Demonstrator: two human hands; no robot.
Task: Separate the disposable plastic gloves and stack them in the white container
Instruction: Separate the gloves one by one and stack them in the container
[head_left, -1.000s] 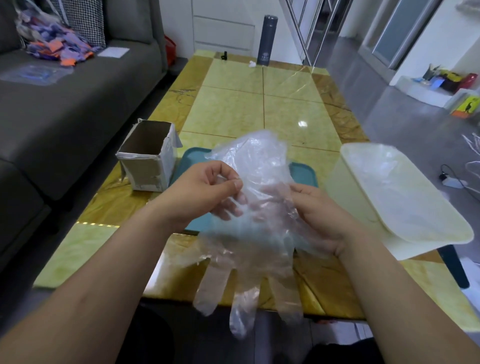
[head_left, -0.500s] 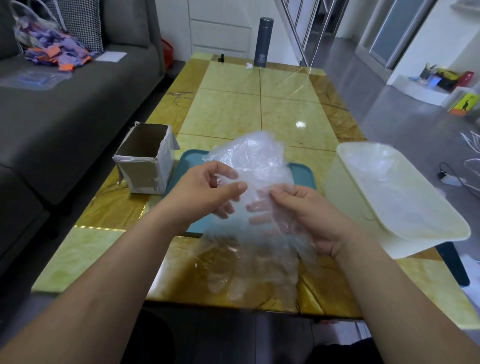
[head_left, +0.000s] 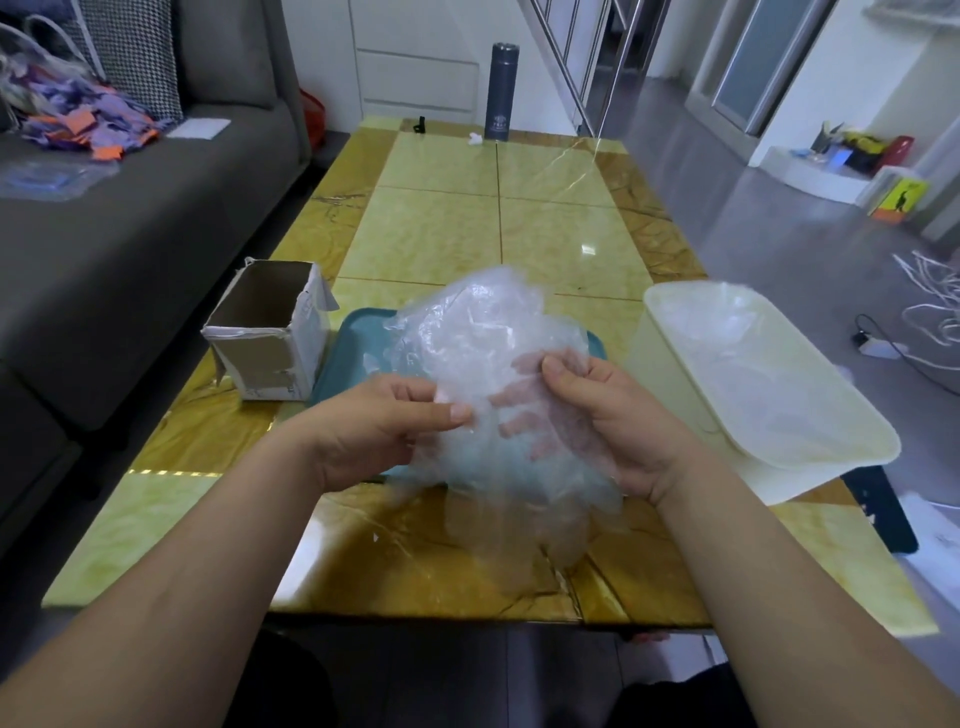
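A crumpled bunch of clear plastic gloves (head_left: 483, 364) is held at the centre of the frame above a teal tray (head_left: 358, 338) on the worktop (head_left: 441, 234), pinched by the left hand (head_left: 384, 431) and gripped by the right hand (head_left: 608, 415), with the white container (head_left: 831, 467) at right.

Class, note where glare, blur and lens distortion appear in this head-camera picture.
Head view: a glare spot sits on the glossy table; the glove bundle is blurred in its dangling lower part; wide-angle distortion bows the table's edges and stretches the white container at right.
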